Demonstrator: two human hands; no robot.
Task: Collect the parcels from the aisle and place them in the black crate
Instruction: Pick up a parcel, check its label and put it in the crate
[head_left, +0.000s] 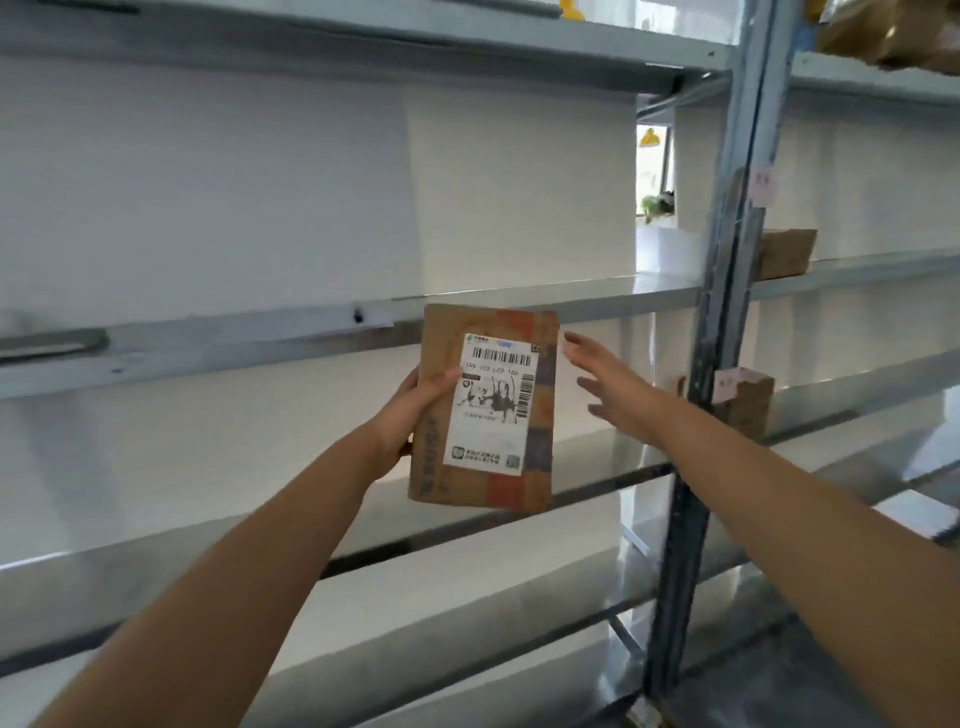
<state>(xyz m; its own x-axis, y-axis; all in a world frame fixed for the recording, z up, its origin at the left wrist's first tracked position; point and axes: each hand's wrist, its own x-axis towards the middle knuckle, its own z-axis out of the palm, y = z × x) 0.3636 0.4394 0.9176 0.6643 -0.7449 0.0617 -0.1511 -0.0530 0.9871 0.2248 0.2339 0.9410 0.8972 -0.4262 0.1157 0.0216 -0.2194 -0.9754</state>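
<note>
Head view: left hand (410, 410) fingers grip parcel (485, 408); right hand (610, 382) fingers spread, apart

— What's the parcel (485, 408) like?
— A flat brown cardboard packet, held upright before the shelves, white barcode label facing the camera.
— Others?
— Two brown parcels (785, 253) on shelves, right.

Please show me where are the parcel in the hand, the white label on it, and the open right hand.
parcel (537, 410): head view, on the brown card right of the label.
white label (488, 410): head view, on its middle.
right hand (610, 376): head view, on the palm.
</note>
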